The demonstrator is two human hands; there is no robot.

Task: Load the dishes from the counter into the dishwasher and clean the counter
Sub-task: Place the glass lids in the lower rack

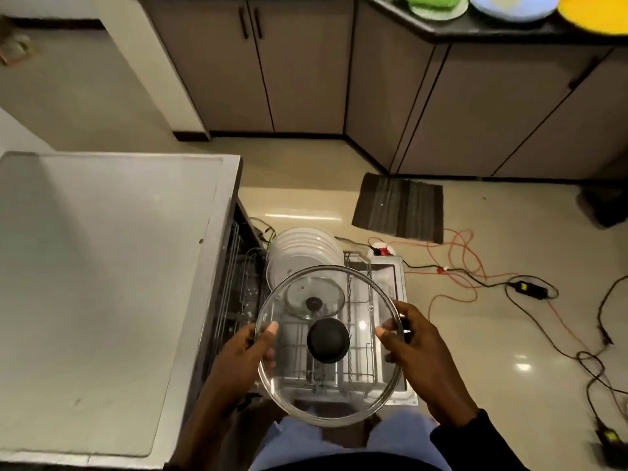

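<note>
I hold a large glass lid (363, 389) with a black knob flat over the pulled-out lower rack (360, 365) of the dishwasher. My left hand (244, 355) grips its left rim and my right hand (418, 351) grips its right rim. Under it, a smaller glass lid (314, 297) with a black knob leans in the rack. Behind that stands a row of several white plates (302, 246). The dishwasher's grey top (102, 266) fills the left of the view.
Green, pale blue and yellow dishes (509, 6) sit on the dark counter at the top right. A dark mat (399, 207) lies on the tiled floor. Orange and black cables (475, 273) with adapters trail across the floor right of the open door.
</note>
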